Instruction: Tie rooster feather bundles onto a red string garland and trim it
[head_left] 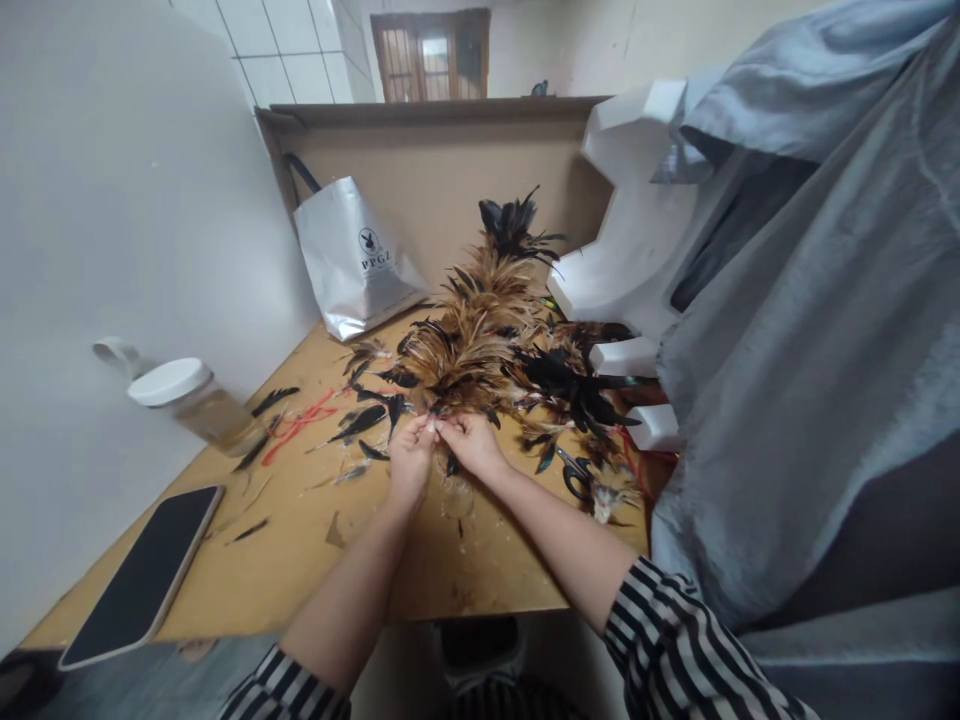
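A long bundle of brown and black feathers [472, 340] lies on the table, stretching away from me. At its near end my left hand [412, 455] and my right hand [471, 442] meet, both closed in a pinch, fingertips nearly touching. They grip the bundle's near end; any thread or small piece between the fingertips is too small to make out. Loose black feathers [358, 424] are scattered left of my hands. More dark feathers [574, 390] are heaped to the right. Black-handled scissors [576, 474] lie beside that heap.
A phone [142, 575] lies at the table's left edge. Behind it a lidded jar of liquid [202, 400] stands near red strings [300, 425]. A silver bag [356, 260] leans at the back left. White foam [637, 210] and grey cloth [810, 330] border the right side.
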